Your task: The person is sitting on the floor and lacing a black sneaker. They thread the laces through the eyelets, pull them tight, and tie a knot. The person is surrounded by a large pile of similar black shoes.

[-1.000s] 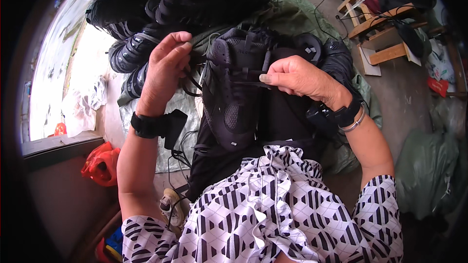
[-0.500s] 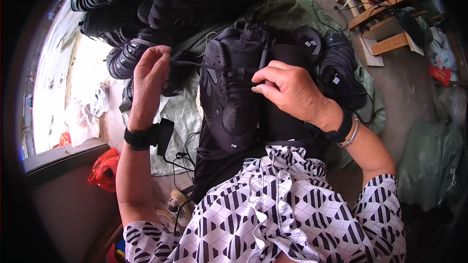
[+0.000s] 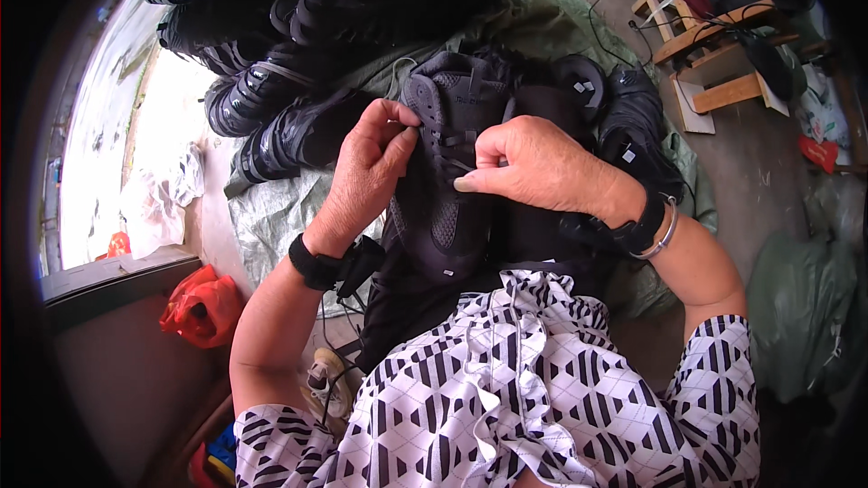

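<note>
A black sneaker [image 3: 449,208] rests on my lap, toe pointing toward me. My left hand [image 3: 366,172] pinches the black lace at the shoe's left side near the eyelets. My right hand [image 3: 533,167] pinches the lace over the tongue, thumb stretched out toward the left. Both wrists wear black bands; the right also carries a thin metal bangle [image 3: 667,233]. A patterned black-and-white top covers my chest below.
A heap of black sneakers [image 3: 316,45] lies on a grey-green woven sheet [image 3: 271,217] ahead of me. More black shoes [image 3: 633,117] sit to the right. Wooden stools [image 3: 723,54] stand at upper right, a red bag [image 3: 203,307] at lower left, a green sack [image 3: 796,307] on the right.
My left hand came back in from the left and closed on the lace. The right hand stayed at the tongue, shifting slightly as it pulled.
</note>
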Demonstrator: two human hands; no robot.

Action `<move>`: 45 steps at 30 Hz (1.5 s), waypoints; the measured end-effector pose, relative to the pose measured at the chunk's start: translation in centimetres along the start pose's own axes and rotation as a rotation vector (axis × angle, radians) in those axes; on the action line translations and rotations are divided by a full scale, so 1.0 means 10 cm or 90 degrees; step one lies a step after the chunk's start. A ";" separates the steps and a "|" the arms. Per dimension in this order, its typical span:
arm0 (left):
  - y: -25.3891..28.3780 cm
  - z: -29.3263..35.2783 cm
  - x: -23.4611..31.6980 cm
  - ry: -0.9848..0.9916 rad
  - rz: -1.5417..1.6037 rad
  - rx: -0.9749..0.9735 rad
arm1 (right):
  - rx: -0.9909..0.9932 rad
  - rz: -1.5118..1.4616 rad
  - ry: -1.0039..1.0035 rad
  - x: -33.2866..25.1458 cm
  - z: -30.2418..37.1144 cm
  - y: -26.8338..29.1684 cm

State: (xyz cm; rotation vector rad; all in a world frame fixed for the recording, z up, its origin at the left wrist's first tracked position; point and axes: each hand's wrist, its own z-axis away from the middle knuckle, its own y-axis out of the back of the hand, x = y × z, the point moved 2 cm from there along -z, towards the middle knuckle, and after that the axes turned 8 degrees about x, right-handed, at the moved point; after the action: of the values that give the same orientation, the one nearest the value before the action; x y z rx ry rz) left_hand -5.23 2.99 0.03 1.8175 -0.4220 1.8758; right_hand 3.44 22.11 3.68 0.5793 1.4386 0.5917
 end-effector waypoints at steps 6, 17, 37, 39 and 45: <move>0.15 -0.04 -0.06 0.018 0.130 0.075 | 0.266 -0.156 0.009 0.04 -0.07 0.10; 0.91 -0.12 0.17 0.007 0.150 0.234 | 0.344 -0.078 0.069 0.41 0.33 0.19; 0.21 -0.04 0.06 -0.127 0.075 0.053 | 0.286 -0.196 -0.026 0.49 0.30 0.34; 0.13 -0.05 0.09 -0.047 0.067 0.073 | 0.205 -0.197 -0.022 0.37 0.19 0.23; 0.11 0.14 0.06 0.070 0.005 0.013 | 0.252 0.063 0.087 0.31 0.30 0.04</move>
State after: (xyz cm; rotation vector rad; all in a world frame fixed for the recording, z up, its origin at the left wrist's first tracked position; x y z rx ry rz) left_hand -4.71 1.37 0.80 1.7181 -0.3729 1.9802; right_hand 6.59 24.49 1.87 0.9408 1.6780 0.4295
